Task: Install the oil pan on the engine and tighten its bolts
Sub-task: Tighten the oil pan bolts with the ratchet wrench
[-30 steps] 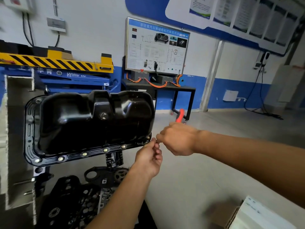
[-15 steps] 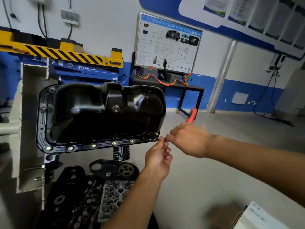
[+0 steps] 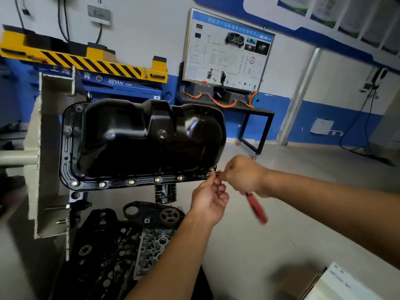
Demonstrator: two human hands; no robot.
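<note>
- Two hands hold the wrench [image 3: 256, 207]: right hand [image 3: 242, 175] clenched round it, left hand [image 3: 208, 200] pinching its tip at the corner bolt [image 3: 212, 169].
- Tilted, it could slip off.

Automotive training workshop. Black oil pan [image 3: 151, 135] sits bolted on an engine [image 3: 138, 245] hung from a grey stand [image 3: 54, 148], with an oil filter [image 3: 165, 193] under the pan and a red-handled tool [image 3: 256, 207] out. Behind is heavy blue shop equipment [image 3: 129, 88] with a yellow-black hazard-striped beam [image 3: 91, 63]. A teaching board [image 3: 227, 50] with wiring diagrams and an instrument cluster stands on a black table [image 3: 255, 118], orange cables [image 3: 220, 103] at its base. Posters [image 3: 324, 11] hang on the blue-and-white wall. Bare concrete floor [image 3: 292, 224].
</note>
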